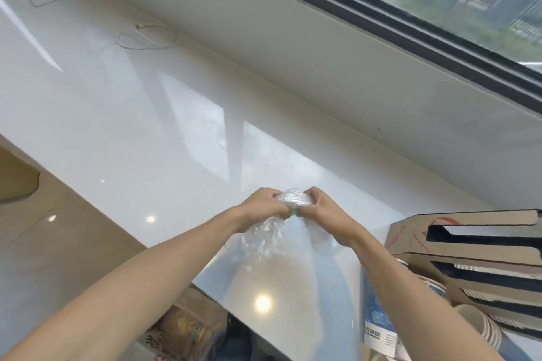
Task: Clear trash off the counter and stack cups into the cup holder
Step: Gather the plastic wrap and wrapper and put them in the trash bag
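In the head view, at lower centre of the frame, the left hand [262, 206] and right hand [321, 210] were both closed tightly on a crumpled clear plastic wrapper [293, 199], its loose tail hanging below them above the glossy white counter [146, 126]. At lower right sat a brown cardboard cup holder [475, 246] with stacked white paper cups [481, 325] beside it.

Glossy white counter [146, 126] with cable [148, 38], cardboard cup holder [469, 240]
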